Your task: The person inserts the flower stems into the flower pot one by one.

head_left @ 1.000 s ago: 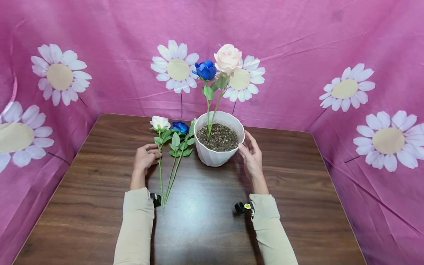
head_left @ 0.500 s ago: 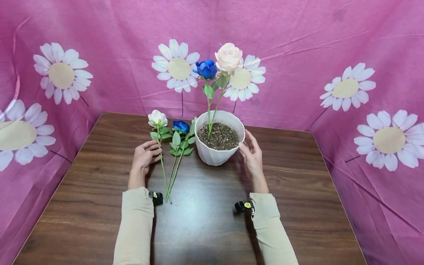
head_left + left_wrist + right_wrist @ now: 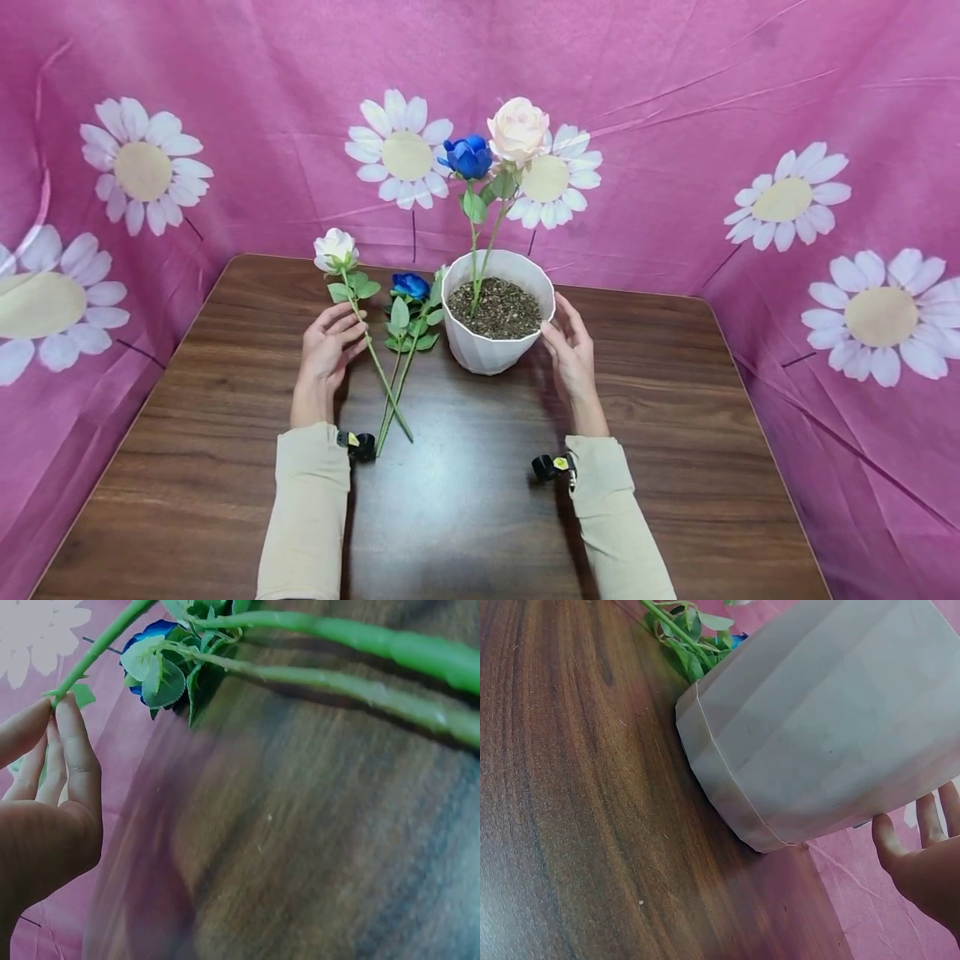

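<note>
My left hand [image 3: 327, 350] pinches the stem of a white artificial rose [image 3: 336, 250] between thumb and fingertips. The rose tilts, its bloom up to the left and its stem crossing over other stems. In the left wrist view, the pinched green stem [image 3: 97, 652] shows at the fingertips. My right hand [image 3: 573, 358] rests its thumb and fingers against the right side of a white faceted flowerpot [image 3: 483, 354]. Dark soil [image 3: 506, 312] fills much of the pot. A blue rose [image 3: 468, 157] and a pale pink rose [image 3: 519, 130] stand in it.
Beside the pot on its left lie another blue rose [image 3: 410, 286] and a leafy stem [image 3: 432, 312], its bloom hidden behind the pot. The brown wooden table [image 3: 465, 500] is bordered by a pink cloth [image 3: 645, 167] printed with daisies.
My left hand has lifted and tilted the white rose: its bloom moved up and left, its stem end swung right over the lying stems. My right hand and the pot stayed in place.
</note>
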Demonstrator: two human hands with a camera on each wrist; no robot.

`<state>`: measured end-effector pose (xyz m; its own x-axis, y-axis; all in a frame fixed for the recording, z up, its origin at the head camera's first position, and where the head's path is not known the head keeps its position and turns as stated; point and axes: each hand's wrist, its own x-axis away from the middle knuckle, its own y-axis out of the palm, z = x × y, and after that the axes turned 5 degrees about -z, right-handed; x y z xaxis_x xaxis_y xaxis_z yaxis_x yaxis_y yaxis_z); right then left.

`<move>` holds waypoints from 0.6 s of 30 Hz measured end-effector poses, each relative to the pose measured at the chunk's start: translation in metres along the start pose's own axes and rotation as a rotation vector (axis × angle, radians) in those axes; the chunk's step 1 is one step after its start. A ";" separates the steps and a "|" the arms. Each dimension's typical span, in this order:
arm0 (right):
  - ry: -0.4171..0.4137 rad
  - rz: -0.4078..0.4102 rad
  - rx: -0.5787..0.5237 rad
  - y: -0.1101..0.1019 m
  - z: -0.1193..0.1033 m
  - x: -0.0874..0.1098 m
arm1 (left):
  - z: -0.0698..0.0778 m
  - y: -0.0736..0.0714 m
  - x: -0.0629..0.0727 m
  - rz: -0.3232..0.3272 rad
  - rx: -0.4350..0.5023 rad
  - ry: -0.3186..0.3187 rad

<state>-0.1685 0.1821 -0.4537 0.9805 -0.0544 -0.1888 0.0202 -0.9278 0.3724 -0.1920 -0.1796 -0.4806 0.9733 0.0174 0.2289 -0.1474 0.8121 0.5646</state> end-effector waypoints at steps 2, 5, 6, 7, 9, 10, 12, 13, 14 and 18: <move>0.000 -0.001 0.000 0.000 0.000 0.000 | 0.001 0.002 0.000 0.001 0.028 0.026; -0.001 -0.007 -0.004 0.000 0.001 -0.001 | 0.003 0.005 0.001 0.002 0.072 0.063; -0.001 -0.007 -0.003 0.000 0.001 -0.001 | 0.003 0.006 0.001 0.002 0.085 0.072; -0.001 -0.008 -0.003 0.000 0.001 -0.001 | 0.004 0.008 0.001 0.002 0.093 0.080; 0.001 -0.006 -0.002 0.000 0.000 -0.001 | 0.005 0.010 0.001 0.000 0.104 0.096; 0.001 -0.005 0.000 0.000 0.000 0.000 | 0.005 0.011 0.001 -0.001 0.106 0.102; 0.003 -0.005 0.000 0.000 0.000 0.000 | 0.007 0.014 0.001 -0.005 0.122 0.108; 0.003 -0.006 0.001 0.000 0.000 0.000 | 0.007 0.015 0.000 -0.005 0.124 0.110; 0.002 -0.005 0.003 0.000 0.000 0.000 | 0.008 0.017 0.000 -0.007 0.133 0.107; -0.001 -0.006 0.008 0.000 -0.001 -0.001 | 0.011 0.024 -0.003 0.010 0.161 0.110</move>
<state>-0.1692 0.1827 -0.4531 0.9801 -0.0498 -0.1920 0.0241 -0.9309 0.3645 -0.2004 -0.1671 -0.4589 0.9837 0.0960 0.1519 -0.1748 0.7077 0.6845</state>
